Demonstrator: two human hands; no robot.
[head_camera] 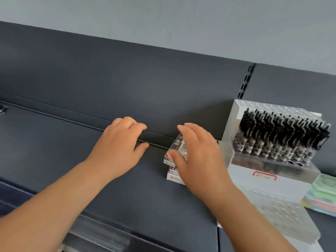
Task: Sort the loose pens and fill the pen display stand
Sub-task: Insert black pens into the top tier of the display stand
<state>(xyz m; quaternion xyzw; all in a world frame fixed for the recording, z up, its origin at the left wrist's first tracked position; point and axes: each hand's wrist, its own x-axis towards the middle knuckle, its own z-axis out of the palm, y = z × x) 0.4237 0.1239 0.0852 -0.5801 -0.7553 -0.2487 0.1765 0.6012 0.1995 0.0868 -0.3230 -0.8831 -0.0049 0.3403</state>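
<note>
A clear tiered pen display stand (241, 171) sits at the right of a dark shelf (72, 151). Its upper tier holds several black pens (280, 135) standing upright, while the lower perforated tier (283, 213) shows no pens. Just left of the stand lies a small stack of pen boxes. My right hand (198, 157) covers the top pen box (175, 144), thumb at its near corner and fingers across its far end. A second box (173, 176) lies under it. My left hand (118, 148) rests on the shelf to the left, fingers loosely curled and holding nothing.
A stack of pastel green, pink and blue flat items (321, 195) lies right of the stand. The dark back panel rises behind the shelf, with a slotted upright (245, 82) above the stand. A clear price rail runs along the shelf's front edge.
</note>
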